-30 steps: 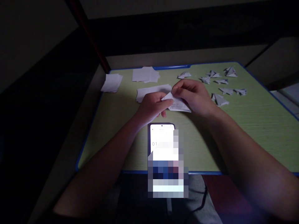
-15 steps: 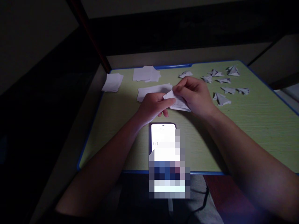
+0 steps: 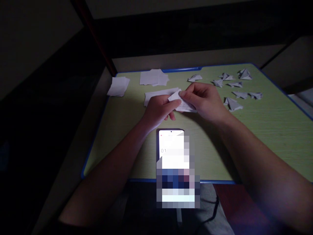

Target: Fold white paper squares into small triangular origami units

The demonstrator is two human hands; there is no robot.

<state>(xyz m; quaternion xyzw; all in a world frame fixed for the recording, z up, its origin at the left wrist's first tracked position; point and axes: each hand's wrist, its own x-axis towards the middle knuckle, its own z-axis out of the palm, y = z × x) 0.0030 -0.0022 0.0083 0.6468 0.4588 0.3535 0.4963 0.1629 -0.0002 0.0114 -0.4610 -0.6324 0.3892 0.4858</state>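
Note:
Between my two hands is a folded white sheet of paper (image 3: 187, 106), held above the middle of the table. My left hand (image 3: 160, 107) grips its left side, with the thumb lying on top and fingertips showing below. My right hand (image 3: 204, 98) pinches the upper edge between thumb and bent forefinger; its other fingers are partly hidden. Behind my left hand a stack of paper strips (image 3: 156, 94) lies on the table. Several folded paper figures (image 3: 233, 104) are spread to the right of my right hand.
A lit phone (image 3: 171, 143), partly pixelated, stands in front of my hands at the near edge. Paper stacks lie at the back left (image 3: 118, 86) and back middle (image 3: 151, 77). The light green table (image 3: 276, 140) has a blue rim. The surroundings are dark.
The paper has shifted slightly up and left in my hands, and its tilt has changed a little. Both hands keep their grip. The stacks and folded figures stay put.

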